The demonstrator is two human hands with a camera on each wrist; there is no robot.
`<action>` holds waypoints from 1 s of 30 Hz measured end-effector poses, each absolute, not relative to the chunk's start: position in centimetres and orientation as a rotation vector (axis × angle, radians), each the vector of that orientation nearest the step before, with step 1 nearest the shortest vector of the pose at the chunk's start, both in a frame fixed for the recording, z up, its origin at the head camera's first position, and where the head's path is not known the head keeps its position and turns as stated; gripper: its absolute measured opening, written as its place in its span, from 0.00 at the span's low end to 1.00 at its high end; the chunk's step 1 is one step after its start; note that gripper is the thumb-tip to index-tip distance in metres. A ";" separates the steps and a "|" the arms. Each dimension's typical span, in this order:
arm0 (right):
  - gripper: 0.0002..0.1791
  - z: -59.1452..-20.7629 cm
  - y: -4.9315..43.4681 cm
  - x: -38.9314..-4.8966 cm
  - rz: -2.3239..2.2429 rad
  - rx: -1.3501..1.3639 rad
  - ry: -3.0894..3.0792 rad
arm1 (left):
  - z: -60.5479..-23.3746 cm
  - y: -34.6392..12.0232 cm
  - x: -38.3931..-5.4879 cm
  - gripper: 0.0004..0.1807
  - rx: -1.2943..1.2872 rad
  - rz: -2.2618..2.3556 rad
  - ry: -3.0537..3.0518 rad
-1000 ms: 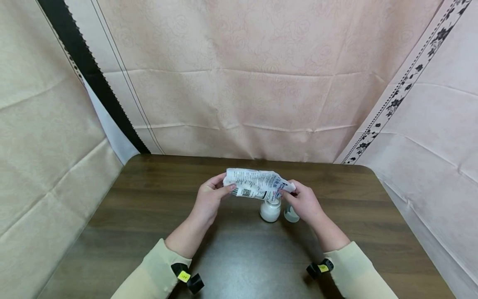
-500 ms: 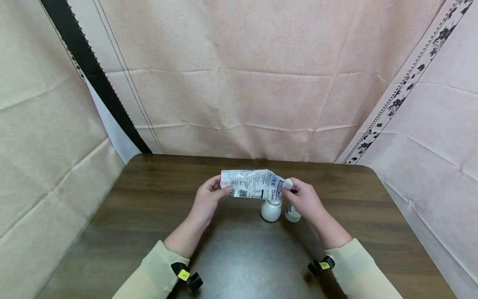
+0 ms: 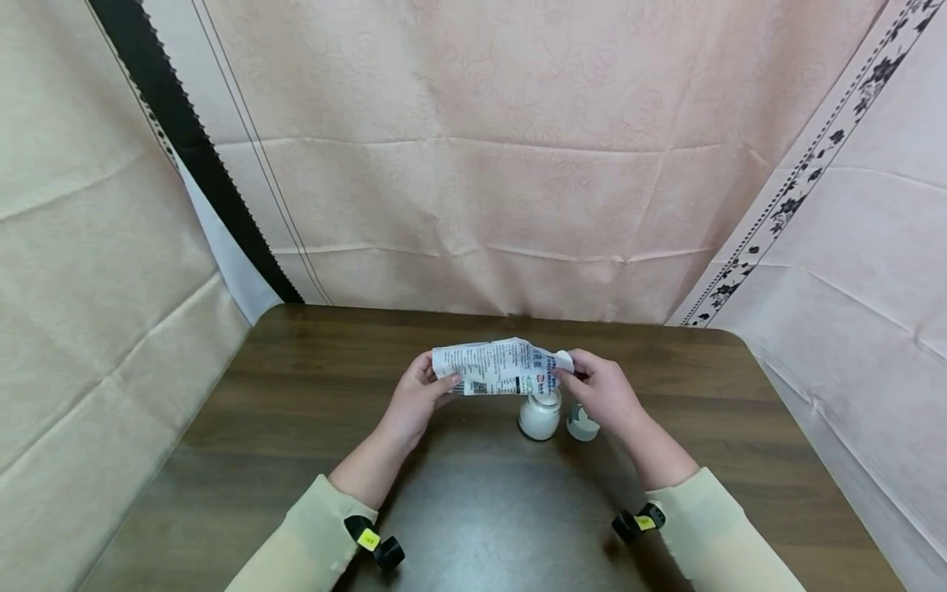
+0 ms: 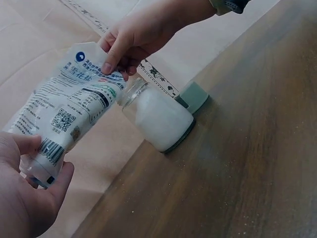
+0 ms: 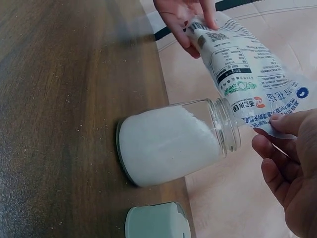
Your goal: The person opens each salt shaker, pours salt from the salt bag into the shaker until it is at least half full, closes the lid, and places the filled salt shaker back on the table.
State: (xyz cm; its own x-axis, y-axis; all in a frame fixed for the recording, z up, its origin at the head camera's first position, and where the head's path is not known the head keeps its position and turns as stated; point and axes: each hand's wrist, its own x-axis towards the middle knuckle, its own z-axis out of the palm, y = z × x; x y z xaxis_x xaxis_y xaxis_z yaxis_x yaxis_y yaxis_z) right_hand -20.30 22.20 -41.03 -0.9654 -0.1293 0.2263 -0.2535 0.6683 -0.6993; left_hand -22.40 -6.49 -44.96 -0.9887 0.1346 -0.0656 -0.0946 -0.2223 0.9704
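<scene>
A white printed salt bag (image 3: 499,367) is held sideways in the air by both hands. My left hand (image 3: 410,403) grips its left end between thumb and fingers. At the other end, by the mouth, my right hand (image 3: 607,396) pinches the plastic. Just below that end stands a lidless glass jar (image 5: 171,144) on the table, mostly filled with white grains heaped to one side. The bag's lower corner overlaps the jar's threaded neck (image 5: 225,124) in the right wrist view. A pale green lid (image 4: 194,96) sits beside the jar, under my right hand.
The brown wooden table (image 3: 311,460) carries small white specks near the jar in the wrist views. Patterned cloth (image 3: 473,164) hangs behind its far edge and along both sides. Black wrist cameras sit on both sleeves.
Both hands have shifted slightly left with the salt bag, and its right end lies a little more level now. The jar and lid stay where they stood.
</scene>
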 end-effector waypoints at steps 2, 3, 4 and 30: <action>0.08 -41.0 22.2 -20.3 1.176 0.320 -2.723 | -45.2 -6.5 -22.4 0.22 0.046 2.338 1.864; 0.08 -40.9 22.1 -20.2 1.175 0.323 -2.725 | -45.3 -6.5 -22.4 0.22 0.044 2.332 1.869; 0.08 -40.8 22.1 -20.2 1.174 0.325 -2.728 | -45.4 -6.5 -22.5 0.21 0.038 2.325 1.876; 0.06 -38.9 21.4 -20.5 1.079 0.427 -2.718 | -46.2 -7.5 -22.8 0.22 0.243 1.956 2.337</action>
